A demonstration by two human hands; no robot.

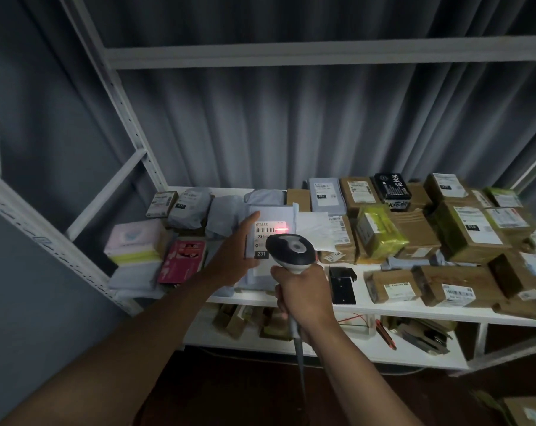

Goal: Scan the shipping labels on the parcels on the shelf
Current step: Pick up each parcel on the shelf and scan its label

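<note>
My left hand [237, 253] holds a grey mailer parcel [272, 215] tilted up by its left edge, above the front of the white shelf [383, 307]. The parcel's white shipping label [265, 233] faces me and bears a black "231" tag. My right hand [303, 298] grips the handle of a black-and-white barcode scanner [291, 250] right in front of the parcel. The scanner's red light falls on the label's upper right part. A grey cable hangs down from the scanner's handle.
Several grey mailers and brown cardboard boxes [463, 232] with labels cover the shelf, mostly to the right. A pink box [183, 261] and pastel packs lie at the left. A black bracket [342, 285] rests at the shelf's front. A lower shelf holds more items. White uprights frame the rack.
</note>
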